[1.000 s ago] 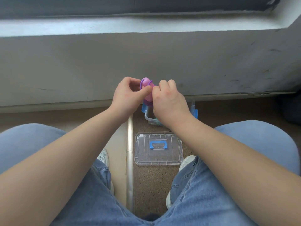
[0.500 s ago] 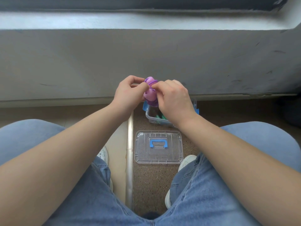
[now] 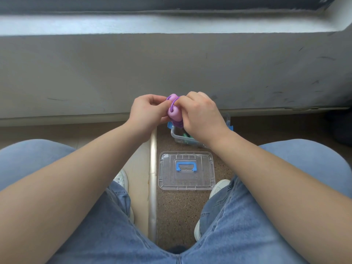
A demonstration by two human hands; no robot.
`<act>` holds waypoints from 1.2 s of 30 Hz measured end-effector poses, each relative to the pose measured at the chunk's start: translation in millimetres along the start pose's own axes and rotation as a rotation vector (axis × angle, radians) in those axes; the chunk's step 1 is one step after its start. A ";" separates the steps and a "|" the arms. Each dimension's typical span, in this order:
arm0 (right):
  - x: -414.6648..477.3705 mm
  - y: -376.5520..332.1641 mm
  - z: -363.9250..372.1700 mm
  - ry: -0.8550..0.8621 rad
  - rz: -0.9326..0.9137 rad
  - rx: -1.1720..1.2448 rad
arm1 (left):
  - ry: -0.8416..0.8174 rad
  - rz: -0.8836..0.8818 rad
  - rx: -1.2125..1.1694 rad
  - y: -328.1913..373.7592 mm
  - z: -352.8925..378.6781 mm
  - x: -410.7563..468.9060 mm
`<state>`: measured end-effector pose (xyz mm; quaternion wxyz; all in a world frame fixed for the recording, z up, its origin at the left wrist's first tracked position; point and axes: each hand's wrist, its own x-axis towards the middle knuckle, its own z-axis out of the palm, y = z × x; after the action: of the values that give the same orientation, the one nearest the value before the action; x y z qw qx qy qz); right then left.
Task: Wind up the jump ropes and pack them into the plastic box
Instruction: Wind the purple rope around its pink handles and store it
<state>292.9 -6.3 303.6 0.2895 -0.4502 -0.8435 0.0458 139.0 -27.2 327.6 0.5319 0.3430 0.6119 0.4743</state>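
A pink-handled jump rope [image 3: 174, 111] with purple cord wound round its handles is held in the air between both hands. My left hand [image 3: 147, 111] grips the bundle from the left. From the right, my right hand [image 3: 202, 115] pinches the purple cord against the handles. Below them on the floor stands the clear plastic box [image 3: 178, 138] with blue latches, largely hidden by my right hand; something green lies inside it. Its clear lid [image 3: 186, 170] with a blue handle lies flat on the floor nearer to me.
I sit with knees in blue jeans on both sides and white shoes [image 3: 121, 179] by the lid. A metal floor strip [image 3: 152, 178] runs left of the lid. A grey wall [image 3: 171, 73] rises just behind the box.
The right hand has shifted up and over the handles, drawing the purple cord across them. The bundle has stayed above the box.
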 end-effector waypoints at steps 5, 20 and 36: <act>1.3 2.1 -12.4 0.037 0.277 0.189 | -0.064 -0.007 -0.013 9.5 2.3 -1.3; 2.7 8.2 -18.2 -0.079 0.429 0.526 | -0.021 0.286 0.461 4.0 -7.1 10.7; 1.5 3.5 -21.9 -0.365 0.435 0.975 | -0.235 0.206 0.192 14.1 1.0 6.0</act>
<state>306.4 -7.1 321.2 0.2973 -0.4127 -0.6488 0.5660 137.7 -17.0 339.0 0.5130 0.5062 0.5497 0.4224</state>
